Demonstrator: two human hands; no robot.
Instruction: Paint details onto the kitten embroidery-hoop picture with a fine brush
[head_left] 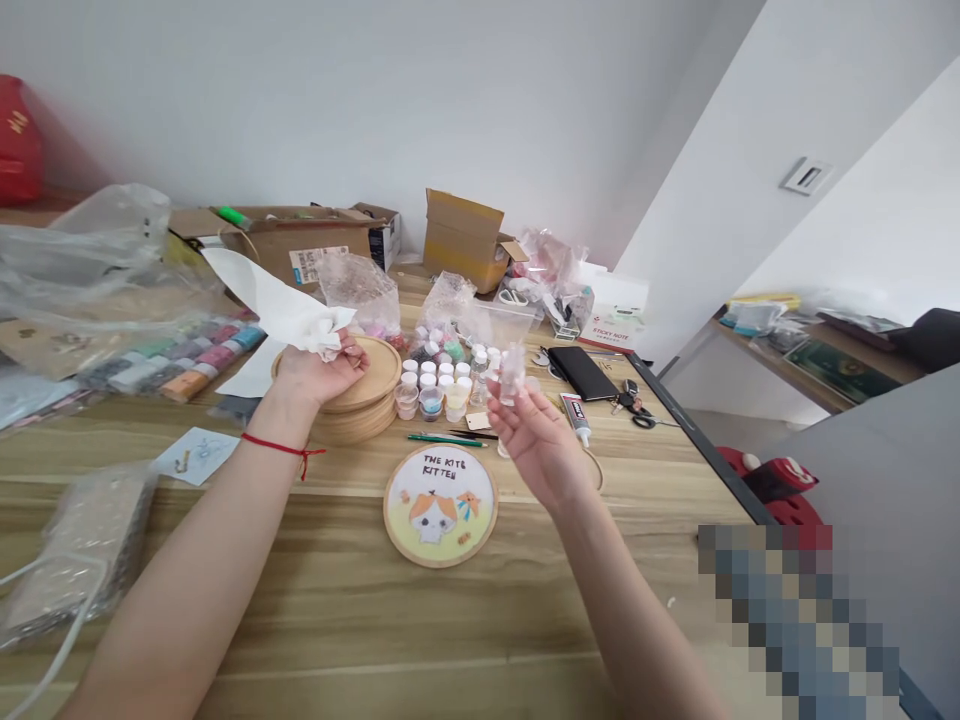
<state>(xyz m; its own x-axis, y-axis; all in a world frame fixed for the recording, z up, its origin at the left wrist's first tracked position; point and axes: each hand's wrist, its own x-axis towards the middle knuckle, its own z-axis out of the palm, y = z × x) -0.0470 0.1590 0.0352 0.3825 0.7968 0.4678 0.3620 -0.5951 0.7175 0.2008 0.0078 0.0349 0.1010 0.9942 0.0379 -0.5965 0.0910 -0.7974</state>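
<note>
My left hand (322, 373) is closed around a crumpled white paper tissue (277, 300), whose loose ends hang out to the left. It is over a stack of round wooden hoops (379, 372). Pinched upright in the fingers of my right hand (538, 440) is a small clear bottle (512, 372); its contents are too blurred to tell. Between my forearms lies a round hoop picture (441, 505) with an orange-and-white kitten and lettering. Small white-capped jars (445, 376) stand in rows behind it, near a green pencil (435, 440).
A glue tube (576, 415), black wallet (582, 373), keys (628, 393) and scissors (651, 421) lie at the right. Cardboard boxes (459, 235) and plastic bags line the wall. Glitter packs (187, 355), a drawn card (196, 455) and a bubble-wrapped pack (82, 545) are at the left.
</note>
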